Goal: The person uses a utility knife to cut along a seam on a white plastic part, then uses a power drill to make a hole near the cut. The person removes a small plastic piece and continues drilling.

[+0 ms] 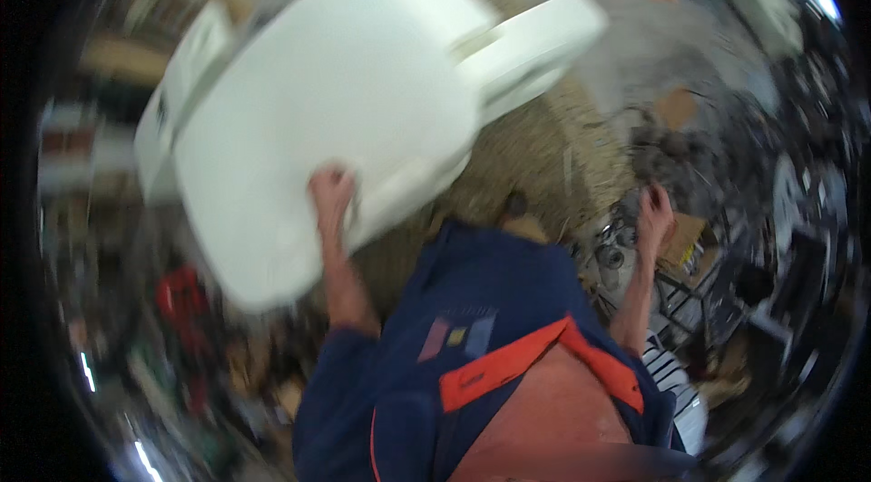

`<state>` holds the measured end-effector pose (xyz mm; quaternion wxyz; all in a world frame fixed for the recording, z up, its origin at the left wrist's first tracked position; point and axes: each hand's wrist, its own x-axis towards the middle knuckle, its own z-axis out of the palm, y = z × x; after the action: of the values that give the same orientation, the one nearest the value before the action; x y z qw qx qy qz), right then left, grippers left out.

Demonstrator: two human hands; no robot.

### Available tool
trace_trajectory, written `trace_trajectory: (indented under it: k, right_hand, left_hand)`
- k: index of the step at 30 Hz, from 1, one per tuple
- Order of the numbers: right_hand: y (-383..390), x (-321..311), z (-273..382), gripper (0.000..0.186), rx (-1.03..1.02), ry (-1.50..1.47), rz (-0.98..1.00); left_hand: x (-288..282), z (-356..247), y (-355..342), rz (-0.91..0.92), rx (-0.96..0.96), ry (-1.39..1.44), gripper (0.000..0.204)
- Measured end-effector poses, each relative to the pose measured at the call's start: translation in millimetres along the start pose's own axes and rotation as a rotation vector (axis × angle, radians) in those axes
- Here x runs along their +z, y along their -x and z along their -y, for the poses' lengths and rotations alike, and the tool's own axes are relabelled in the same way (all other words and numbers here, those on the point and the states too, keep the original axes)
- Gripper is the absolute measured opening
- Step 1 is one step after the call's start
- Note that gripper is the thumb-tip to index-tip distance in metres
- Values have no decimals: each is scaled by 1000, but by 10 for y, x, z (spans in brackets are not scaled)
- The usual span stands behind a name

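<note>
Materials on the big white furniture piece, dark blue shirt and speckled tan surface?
White furniture piece: leatherette or moulded plastic, perhaps; smooth, even, low-gloss, rounded edges. Blur leaves it open.
Dark blue shirt: surely fabric; matte, soft folds.
Speckled tan surface: possibly chipboard; dull, flecked all over.

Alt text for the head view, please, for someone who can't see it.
A large white chair-like piece, motion-blurred, fills the upper left; the person's left hand is over its near side, contact unclear. The right hand is off to the right, against blurred clutter.
</note>
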<state>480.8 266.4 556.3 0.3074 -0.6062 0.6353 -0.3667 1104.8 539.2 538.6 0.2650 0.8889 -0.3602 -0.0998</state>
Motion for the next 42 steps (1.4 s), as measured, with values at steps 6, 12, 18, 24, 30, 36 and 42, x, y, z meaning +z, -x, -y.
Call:
trace_trajectory:
  k: [6, 12, 18, 24, 30, 36, 42]
  right_hand:
    - [988, 2955, 2518, 21, -708, -209, 893]
    - [1542, 3892, 2970, 16, -1048, 167, 987]
    - [1574, 3997, 2853, 18, -1025, 204, 1014]
    - [1774, 3919, 2825, 17, -882, 307, 904]
    - [1839, 4047, 2851, 18, -888, 443, 886]
    - [1826, 4080, 2878, 11, -983, 475, 888]
    - [1792, 4086, 2817, 12, -1110, 349, 897]
  left_hand:
    - [-283, -314, -62, 112, -207, 173, 21]
    - [-286, -279, -1, 95, -124, 248, 17]
    - [-243, -206, -44, 95, -96, 264, 14]
    - [-214, -180, -9, 79, -42, 250, 16]
    - [-188, -163, -58, 72, -11, 148, 20]
    - [-245, -190, -72, 170, -106, 232, 16]
    - [-221, -145, -89, 81, 5, 243, 15]
